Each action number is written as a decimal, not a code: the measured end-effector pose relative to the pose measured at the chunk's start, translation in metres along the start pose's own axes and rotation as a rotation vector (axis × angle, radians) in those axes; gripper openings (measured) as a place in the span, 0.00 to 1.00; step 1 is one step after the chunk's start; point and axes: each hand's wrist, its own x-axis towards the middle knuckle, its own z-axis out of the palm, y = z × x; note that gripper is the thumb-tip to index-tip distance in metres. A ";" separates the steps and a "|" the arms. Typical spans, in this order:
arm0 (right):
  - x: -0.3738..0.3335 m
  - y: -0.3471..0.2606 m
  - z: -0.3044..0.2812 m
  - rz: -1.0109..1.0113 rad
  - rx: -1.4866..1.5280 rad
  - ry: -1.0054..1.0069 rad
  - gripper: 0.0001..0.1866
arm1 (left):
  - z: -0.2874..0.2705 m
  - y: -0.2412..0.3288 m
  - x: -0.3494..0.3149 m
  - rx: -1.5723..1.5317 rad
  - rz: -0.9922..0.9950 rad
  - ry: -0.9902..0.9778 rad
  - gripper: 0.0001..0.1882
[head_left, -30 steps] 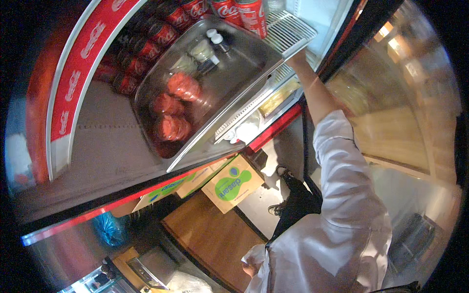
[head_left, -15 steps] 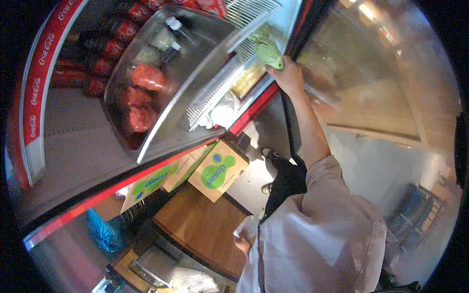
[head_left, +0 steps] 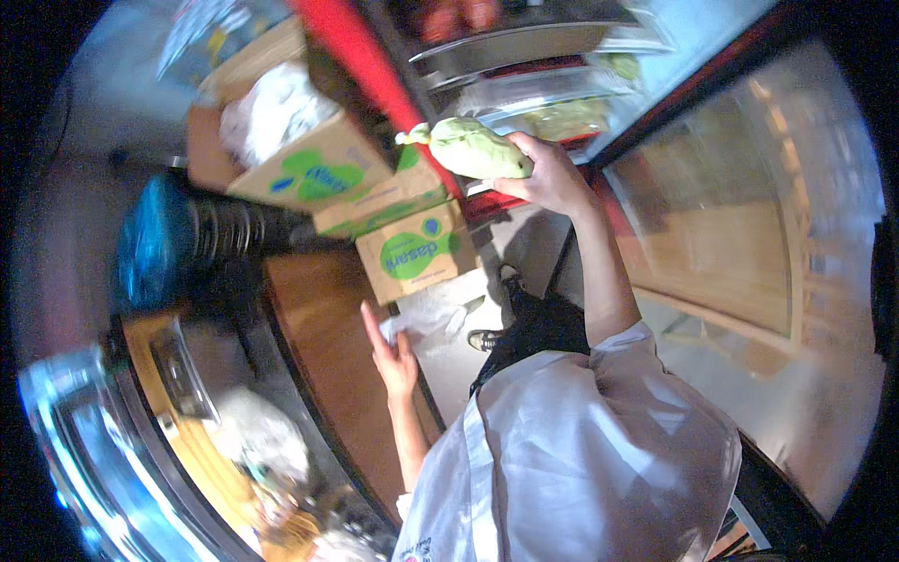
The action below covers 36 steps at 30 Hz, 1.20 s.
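My right hand (head_left: 538,178) grips a pale green, rounded bundle (head_left: 478,150) that looks wrapped in a plastic bag, with a knotted end pointing left. It hangs in front of the open fridge, near the red frame. My left hand (head_left: 395,363) is lower and further left, over the brown wooden top. One finger points upward, and thin, whitish plastic (head_left: 431,314) trails from between the fingers to the right; blur hides the exact grip.
The fridge (head_left: 524,47) stands open, its glass door (head_left: 712,215) swung to the right. Cardboard boxes (head_left: 417,248) are stacked left of it, one stuffed with white plastic. A blue bag (head_left: 154,244) lies further left. The brown wooden top (head_left: 318,318) is below my left hand.
The green bundle has come out of the fridge leftward in my right hand. My left hand has reached out forward and left with the plastic. The view has swung toward the boxes.
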 end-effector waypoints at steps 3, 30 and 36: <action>-0.003 -0.070 0.049 -0.234 0.094 -0.194 0.31 | -0.029 0.017 -0.003 -0.362 -0.094 -0.084 0.42; -0.101 -0.281 0.261 -0.546 0.408 -1.428 0.40 | -0.142 -0.033 -0.183 -1.514 -0.018 0.698 0.47; -0.034 -0.098 0.348 -0.309 -0.288 -1.037 0.39 | -0.153 -0.054 -0.225 -1.644 0.077 0.987 0.36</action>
